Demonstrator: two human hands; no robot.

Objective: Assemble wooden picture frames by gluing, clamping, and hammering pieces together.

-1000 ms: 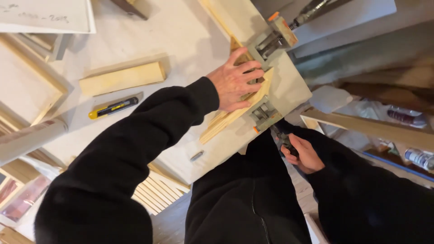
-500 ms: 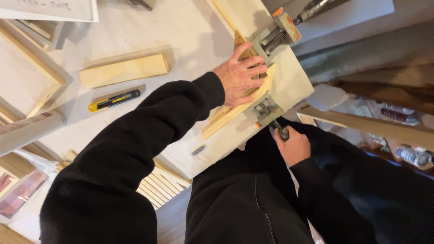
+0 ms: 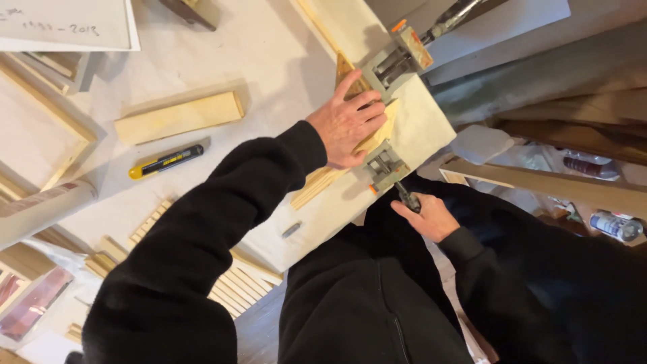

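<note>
Far left, 9 o'clock: shallow wooden frames (image 3: 40, 145), nothing visible inside. Yellow-and-black utility knife (image 3: 166, 162) lies loose on the table (image 3: 202, 54), just below a pale wood block (image 3: 178, 116). At 7 o'clock, thin wood slats (image 3: 222, 286) stacked at the table edge. Centre: left hand (image 3: 349, 121), fingers spread wide, presses flat on a wooden strip (image 3: 337, 168). The strip sits in a grey corner clamp (image 3: 386, 166). At 4 o'clock from it, right hand (image 3: 426, 214) is wrapped around the clamp's dark handle (image 3: 407, 197).

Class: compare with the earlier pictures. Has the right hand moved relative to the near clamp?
Yes. The right hand has come up from below the near clamp and now grips its handle.
</note>
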